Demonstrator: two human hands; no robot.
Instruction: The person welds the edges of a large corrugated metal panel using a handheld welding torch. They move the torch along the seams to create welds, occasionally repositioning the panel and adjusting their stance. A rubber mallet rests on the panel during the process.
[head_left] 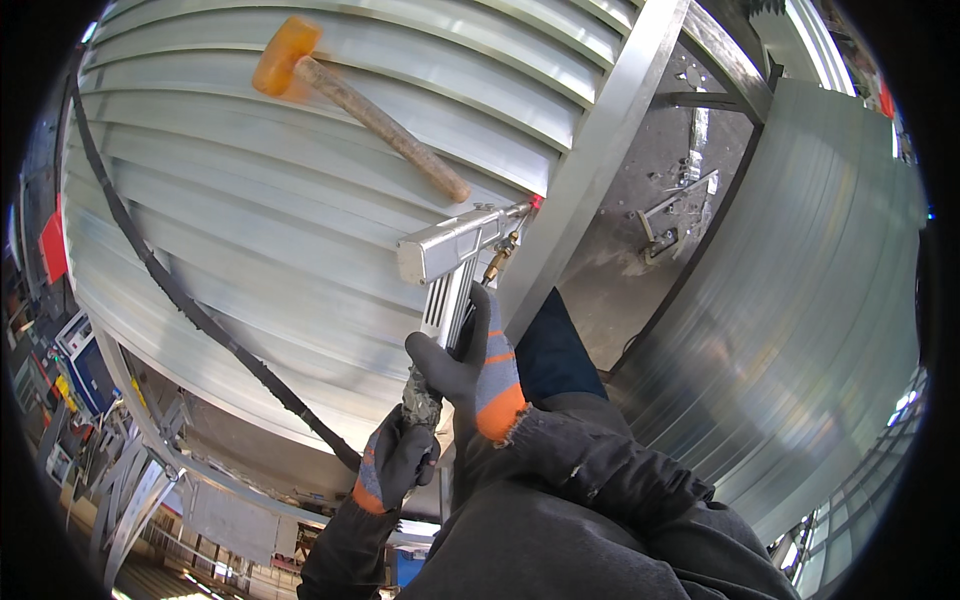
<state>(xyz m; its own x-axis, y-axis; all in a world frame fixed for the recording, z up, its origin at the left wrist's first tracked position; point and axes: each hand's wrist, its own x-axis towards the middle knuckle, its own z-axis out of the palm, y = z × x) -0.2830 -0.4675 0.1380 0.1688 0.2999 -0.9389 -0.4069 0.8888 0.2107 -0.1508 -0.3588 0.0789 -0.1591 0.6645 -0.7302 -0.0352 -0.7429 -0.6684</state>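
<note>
Seen from the head view, above a large ribbed sheet-metal cylinder (pixel 300 210) of silver colour. Right hand (pixel 475 375), in a dark glove with orange stripes, closed around the grip of a silver handheld welding gun (pixel 455 245); fingers wrapped on the handle, thumb pointing up along it. Nozzle of the gun, with red tip, pressed at the seam where the ribbed surface met a flat diagonal metal bar (pixel 600 150). Left hand (pixel 398 460), in the same kind of glove, closed lower down, around the wrapped cable end just below the gun handle. Black hose (pixel 170 285) running from there in a long curve over the left part of the cylinder. Mallet (pixel 350 100) with orange head and wooden handle lying on the ribs, well above the gun, untouched by either hand. On the right, a smooth curved metal sheet (pixel 820 300), apart from both hands. Workshop floor with metal frames (pixel 130 480) visible far below on the left.
</note>
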